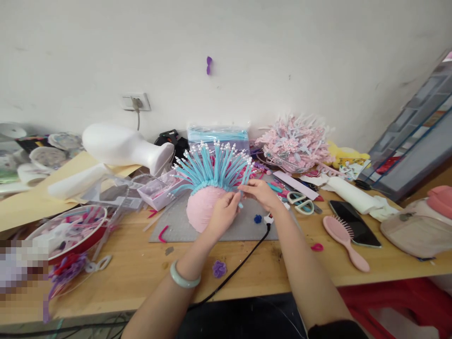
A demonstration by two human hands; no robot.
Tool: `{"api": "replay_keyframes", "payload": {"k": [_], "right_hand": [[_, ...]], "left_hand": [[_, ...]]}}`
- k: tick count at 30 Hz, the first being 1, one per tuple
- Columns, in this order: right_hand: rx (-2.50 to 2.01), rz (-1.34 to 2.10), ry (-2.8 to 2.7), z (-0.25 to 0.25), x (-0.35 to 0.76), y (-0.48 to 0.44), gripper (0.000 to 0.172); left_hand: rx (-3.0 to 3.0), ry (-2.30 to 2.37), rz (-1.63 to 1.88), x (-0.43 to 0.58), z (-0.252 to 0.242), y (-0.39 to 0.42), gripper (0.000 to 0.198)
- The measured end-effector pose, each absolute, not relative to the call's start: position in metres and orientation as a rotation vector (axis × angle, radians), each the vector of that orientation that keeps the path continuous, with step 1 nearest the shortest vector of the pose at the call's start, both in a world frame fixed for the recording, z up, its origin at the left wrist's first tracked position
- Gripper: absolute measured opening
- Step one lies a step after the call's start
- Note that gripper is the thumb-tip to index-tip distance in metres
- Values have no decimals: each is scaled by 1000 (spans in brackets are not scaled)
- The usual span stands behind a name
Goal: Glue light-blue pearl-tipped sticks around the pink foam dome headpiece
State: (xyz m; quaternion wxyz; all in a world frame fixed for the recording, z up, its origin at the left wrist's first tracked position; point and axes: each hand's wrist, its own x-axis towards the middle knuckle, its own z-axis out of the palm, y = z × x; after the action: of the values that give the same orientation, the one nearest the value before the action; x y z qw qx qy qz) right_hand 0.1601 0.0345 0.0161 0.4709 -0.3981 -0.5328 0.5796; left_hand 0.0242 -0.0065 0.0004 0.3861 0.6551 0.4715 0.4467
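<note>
A round pink dome (200,211) rests on a grey mat, with a fan of light blue chenille stems (215,165) tipped with white pearl beads rising from its far side. At the fan's right end, my left hand (226,209) pinches a blue stem low down by the dome. Just to its right, my right hand (259,193) has thumb and fingers closed on blue chenille stems at the same end. The fingertips nearly meet, and they partly hide the exact grip. A dark blue flower (257,219) lies near my right wrist.
Scissors (301,202), a pink hairbrush (344,238) and a phone (355,223) lie to the right. A black cable (243,263) crosses the table front beside a purple flower (219,269). Behind stand a white mannequin head (123,143) and a pink fluffy piece (294,143). A basket (102,230) sits left.
</note>
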Motion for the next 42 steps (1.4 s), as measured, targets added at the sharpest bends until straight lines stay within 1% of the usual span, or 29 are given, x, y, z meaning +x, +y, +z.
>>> {"api": "replay_keyframes", "payload": {"k": [2,4,8,11,14,17,19,23,25,27,29,31,35,39,42], "right_hand": [[-999,1302,-1225,15,162,38,28],[-1030,1170,-1155,12,162,43,29],[-1085,991,-1126,3,157,49,28],[-1130,904,-1194,-4,152,50,27],[-1149,854,-1229,-6,149,49,26],[-1144,815,-1198,-3,149,48,25],[-1147,765,-1168,0,152,47,23],[-1195,593,-1129,2,164,49,22],[-1238,470,-1117,1,170,50,22],[-1272,353,-1090,0,174,50,23],[-1274,327,-1065,1,176,51,23],[-1235,423,-1068,2,173,50,23],[-1142,676,-1142,2,159,47,21],[-1112,748,-1207,-3,146,44,21],[-1078,779,-1182,-8,140,44,20]], "left_hand": [[1837,1285,1130,24,-1,-8,40],[1999,1390,1039,24,-1,-10,44],[2320,1600,748,28,0,-18,41],[2456,1641,624,32,-2,-21,38],[2516,1652,633,32,-5,-20,36],[2611,1600,773,30,-7,-19,35],[2762,1425,956,28,-9,-20,37],[3113,711,1305,29,-12,-29,36],[3180,421,1418,33,-14,-37,35],[3201,207,1456,38,-15,-43,33],[3214,94,1467,43,-16,-47,33],[3211,229,1412,45,-16,-47,29],[3021,952,1274,42,-15,-37,20],[2922,1492,1213,32,-10,-25,20],[2843,1749,1292,23,-7,-17,17]]}}
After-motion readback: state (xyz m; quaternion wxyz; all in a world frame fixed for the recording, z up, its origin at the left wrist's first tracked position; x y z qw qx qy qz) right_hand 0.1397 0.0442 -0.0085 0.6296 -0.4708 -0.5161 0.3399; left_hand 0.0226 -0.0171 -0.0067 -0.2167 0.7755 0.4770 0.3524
